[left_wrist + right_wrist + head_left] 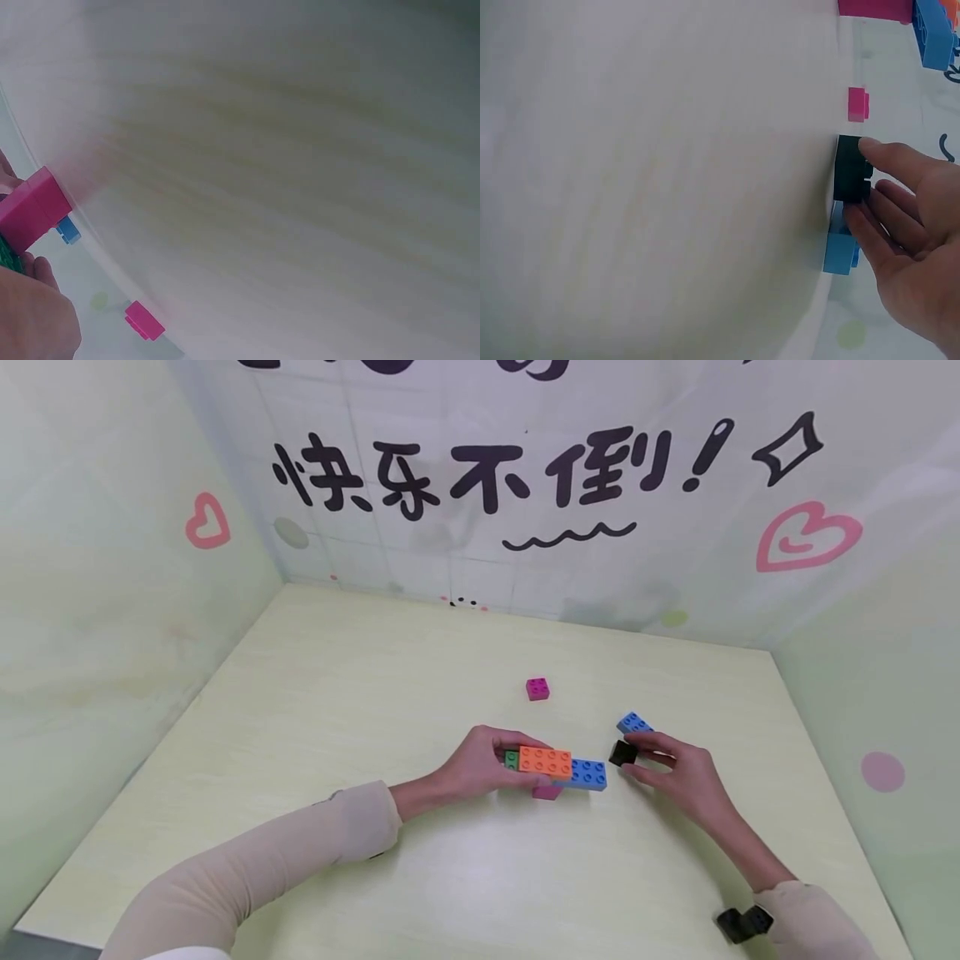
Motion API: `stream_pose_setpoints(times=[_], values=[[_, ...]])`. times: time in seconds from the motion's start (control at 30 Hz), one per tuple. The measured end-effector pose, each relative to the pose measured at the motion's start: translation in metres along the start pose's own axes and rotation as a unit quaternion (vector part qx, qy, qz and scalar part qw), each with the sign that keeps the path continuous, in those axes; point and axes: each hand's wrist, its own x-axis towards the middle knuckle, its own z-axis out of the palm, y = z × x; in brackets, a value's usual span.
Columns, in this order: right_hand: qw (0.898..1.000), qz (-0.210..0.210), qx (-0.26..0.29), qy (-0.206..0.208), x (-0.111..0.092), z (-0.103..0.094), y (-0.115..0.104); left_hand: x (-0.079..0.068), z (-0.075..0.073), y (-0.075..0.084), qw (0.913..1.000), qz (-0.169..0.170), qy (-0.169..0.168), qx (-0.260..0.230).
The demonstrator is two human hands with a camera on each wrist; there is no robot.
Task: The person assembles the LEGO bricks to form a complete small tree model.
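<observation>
In the head view my left hand (477, 767) grips a joined stack of toy building bricks, with an orange brick (545, 762) on top. Under it a blue brick (590, 774) juts out to the right and a green brick (512, 760) shows on the left. The pink brick (36, 208) forms the stack's underside, seen in the left wrist view. My right hand (686, 777) pinches a small black brick (850, 169) between thumb and fingers. Just behind that, a loose blue brick (634, 722) lies on the table, partly covered by the fingers.
A small magenta brick (537, 689) sits on the pale table (360, 693), farther back than both hands. White printed walls (480, 560) enclose the table at the back and both sides. A black device (744, 924) is at the right sleeve.
</observation>
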Motion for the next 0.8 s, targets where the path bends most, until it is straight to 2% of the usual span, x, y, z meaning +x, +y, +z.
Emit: stream_pose_setpoints(times=[0.13, 0.27, 0.4, 0.5, 0.6, 0.7, 0.8], values=[[1.000, 0.000, -0.018, 0.002, 0.001, 0.004, 0.001, 0.001, 0.001, 0.000, 1.0000, -0.005, -0.001, -0.004], [1.000, 0.011, -0.005, -0.003, 0.001, 0.005, 0.004, 0.001, 0.001, 0.000, 0.9999, -0.011, -0.005, 0.001], [0.999, 0.022, 0.049, 0.001, -0.001, 0.000, 0.001, 0.001, 0.003, 0.000, 0.9998, -0.020, -0.008, 0.002], [0.994, 0.008, 0.107, 0.002, -0.001, -0.006, -0.009, 0.001, 0.003, 0.000, 0.9996, -0.028, -0.008, 0.005], [0.986, -0.015, 0.163, -0.016, -0.001, -0.012, -0.021, 0.001, 0.003, 0.001, 0.9995, -0.031, -0.008, 0.006], [0.980, -0.035, 0.193, -0.039, 0.000, -0.016, -0.033, 0.001, 0.003, 0.000, 0.9995, -0.029, -0.009, 0.004], [0.977, -0.059, 0.198, -0.058, 0.001, -0.016, -0.044, 0.003, 0.002, 0.000, 0.9996, -0.026, -0.011, 0.000]])
